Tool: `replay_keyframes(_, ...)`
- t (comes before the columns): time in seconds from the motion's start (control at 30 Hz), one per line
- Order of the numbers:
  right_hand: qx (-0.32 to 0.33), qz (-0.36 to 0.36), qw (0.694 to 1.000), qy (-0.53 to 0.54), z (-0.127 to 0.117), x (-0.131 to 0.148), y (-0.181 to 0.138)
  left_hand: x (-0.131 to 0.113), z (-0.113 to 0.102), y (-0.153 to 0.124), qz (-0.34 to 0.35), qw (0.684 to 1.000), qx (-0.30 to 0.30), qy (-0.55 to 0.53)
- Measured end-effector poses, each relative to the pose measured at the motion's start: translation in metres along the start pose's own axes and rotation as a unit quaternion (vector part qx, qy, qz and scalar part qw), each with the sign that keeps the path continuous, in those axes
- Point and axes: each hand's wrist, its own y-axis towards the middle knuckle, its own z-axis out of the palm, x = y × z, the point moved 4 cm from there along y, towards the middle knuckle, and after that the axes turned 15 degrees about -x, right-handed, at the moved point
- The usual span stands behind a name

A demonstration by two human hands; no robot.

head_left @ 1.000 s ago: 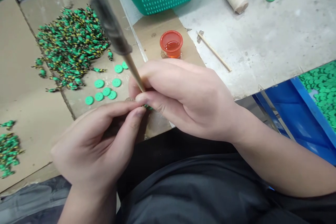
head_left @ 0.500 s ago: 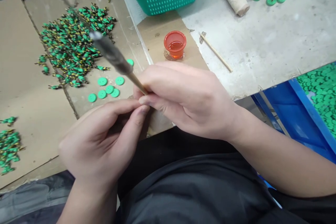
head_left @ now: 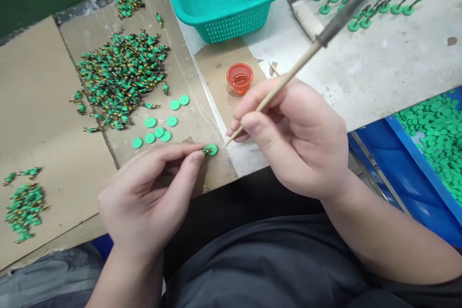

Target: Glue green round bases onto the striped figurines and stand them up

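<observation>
My left hand (head_left: 151, 187) pinches a green button (head_left: 212, 149) between thumb and forefinger, with a small twisted green-and-black piece at its face. My right hand (head_left: 288, 130) grips a thin wooden stick (head_left: 274, 91) with a dark tip section, its lower point (head_left: 228, 143) close to that button but apart from it. Several loose green buttons (head_left: 159, 132) lie on the cardboard left of my hands. Beyond them spreads a heap of twisted green, yellow and black pieces (head_left: 121, 77). A small red cup (head_left: 239, 78) holding clear liquid stands just above my right hand.
A teal plastic basket (head_left: 224, 0) sits at the back. Upright twisted pieces on green discs (head_left: 364, 2) stand at the far right, near a taped blade (head_left: 305, 17). A blue bin (head_left: 429, 139) of green discs lies at right. Cardboard sheets (head_left: 46, 106) cover the left.
My hands have separated. The stick has swung from up-left to up-right, and the green button now shows at my left fingertips. The view has shifted slightly.
</observation>
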Motion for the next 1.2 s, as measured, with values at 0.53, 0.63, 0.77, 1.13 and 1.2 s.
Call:
replay_keyframes(0.53,0.017,0.124,0.992,-0.011,-0.011,-0.006,-0.015,-0.002,-0.007,0.001,-0.129,0.989,0.001,-0.069)
replay_keyframes(0.63,0.022,0.126,0.992,-0.017,-0.011,-0.006,-0.014,0.000,-0.008,0.001,-0.165,0.983,0.007,-0.084)
replay_keyframes(0.77,0.021,0.136,0.990,-0.026,-0.012,-0.006,-0.016,0.000,-0.009,0.003,-0.200,0.975,0.012,-0.096)
replay_keyframes(1.13,0.009,0.166,0.986,-0.003,-0.010,-0.008,-0.015,0.006,-0.011,0.006,-0.228,0.969,0.025,-0.096)
replay_keyframes(1.2,0.009,0.168,0.986,-0.003,-0.008,-0.008,-0.016,0.008,-0.011,0.005,-0.222,0.969,0.034,-0.104)
